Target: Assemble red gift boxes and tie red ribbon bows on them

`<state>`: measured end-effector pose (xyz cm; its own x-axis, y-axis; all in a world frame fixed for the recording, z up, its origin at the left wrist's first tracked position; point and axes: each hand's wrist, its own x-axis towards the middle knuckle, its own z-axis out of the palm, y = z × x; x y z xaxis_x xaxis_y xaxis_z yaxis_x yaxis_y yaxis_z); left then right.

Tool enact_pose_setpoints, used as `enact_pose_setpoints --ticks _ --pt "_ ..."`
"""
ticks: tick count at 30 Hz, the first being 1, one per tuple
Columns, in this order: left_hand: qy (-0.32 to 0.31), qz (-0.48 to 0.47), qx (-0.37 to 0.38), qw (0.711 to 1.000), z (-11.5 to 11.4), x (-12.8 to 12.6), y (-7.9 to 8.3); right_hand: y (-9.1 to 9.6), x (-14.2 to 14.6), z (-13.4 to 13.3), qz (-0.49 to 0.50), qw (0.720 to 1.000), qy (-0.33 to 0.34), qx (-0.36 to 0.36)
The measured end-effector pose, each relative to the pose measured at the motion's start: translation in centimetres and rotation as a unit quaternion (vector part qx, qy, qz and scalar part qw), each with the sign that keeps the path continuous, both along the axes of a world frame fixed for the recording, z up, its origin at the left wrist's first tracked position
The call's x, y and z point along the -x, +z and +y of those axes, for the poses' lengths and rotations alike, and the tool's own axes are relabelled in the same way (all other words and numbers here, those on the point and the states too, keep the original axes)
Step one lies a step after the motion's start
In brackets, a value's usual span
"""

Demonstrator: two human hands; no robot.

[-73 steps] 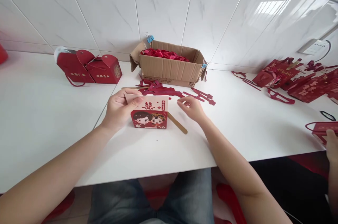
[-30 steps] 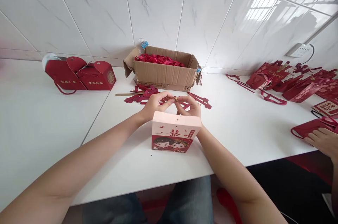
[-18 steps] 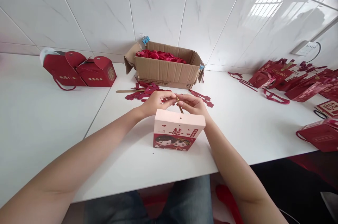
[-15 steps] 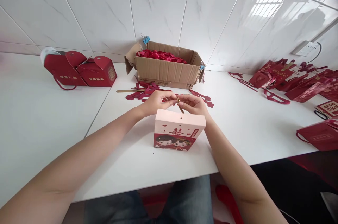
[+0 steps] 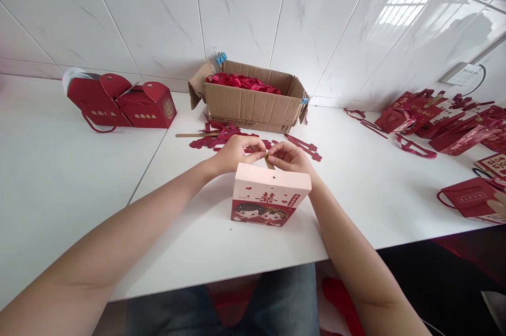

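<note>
A pink-and-red gift box (image 5: 272, 184) with two cartoon figures and a red double-happiness character stands on the white table in front of me. Just behind its top edge, my left hand (image 5: 240, 153) and my right hand (image 5: 290, 156) meet, fingertips pinched together. Between them is a narrow gold strip (image 5: 270, 163), its lower end hanging down behind the box. Both hands are closed on this strip; the fingers hide most of it. Beyond my hands lie dark red strips with flower-shaped ends (image 5: 221, 138) and one long gold strip (image 5: 193, 135).
An open cardboard carton (image 5: 253, 106) of red ribbon pieces stands against the tiled wall. Red gift boxes (image 5: 122, 106) sit at the left. More red boxes (image 5: 429, 117) crowd the right, where another person's hand (image 5: 498, 205) touches a red box (image 5: 464, 197) near the edge.
My fingers have shifted slightly on the gold strip, which now shows a wider, shorter end. At the right, a person's hand has appeared and the nearby red box has moved a little left.
</note>
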<state>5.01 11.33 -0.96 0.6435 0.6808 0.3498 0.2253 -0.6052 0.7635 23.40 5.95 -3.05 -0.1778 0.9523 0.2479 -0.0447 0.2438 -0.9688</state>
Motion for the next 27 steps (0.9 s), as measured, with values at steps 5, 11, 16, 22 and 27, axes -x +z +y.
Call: enact_pose_setpoints --ticks 5,11,16,22,27 --pt "0.03 -0.006 -0.04 0.999 -0.57 -0.15 0.22 -0.46 0.2 0.27 0.016 0.999 -0.036 -0.011" --pt "0.089 -0.03 -0.102 0.99 -0.99 -0.57 -0.13 -0.43 0.53 0.22 -0.032 0.987 -0.155 -0.026" --pt "0.1 -0.003 -0.187 0.977 -0.96 -0.71 -0.6 -0.83 0.63 0.13 -0.061 0.988 -0.136 -0.039" --pt "0.066 -0.019 -0.155 0.985 -0.93 -0.57 -0.29 -0.34 0.36 -0.23 -0.055 0.994 -0.073 -0.061" --pt "0.055 -0.016 -0.14 0.989 -0.74 -0.37 -0.02 0.1 0.31 -0.52 -0.043 0.997 -0.054 -0.044"
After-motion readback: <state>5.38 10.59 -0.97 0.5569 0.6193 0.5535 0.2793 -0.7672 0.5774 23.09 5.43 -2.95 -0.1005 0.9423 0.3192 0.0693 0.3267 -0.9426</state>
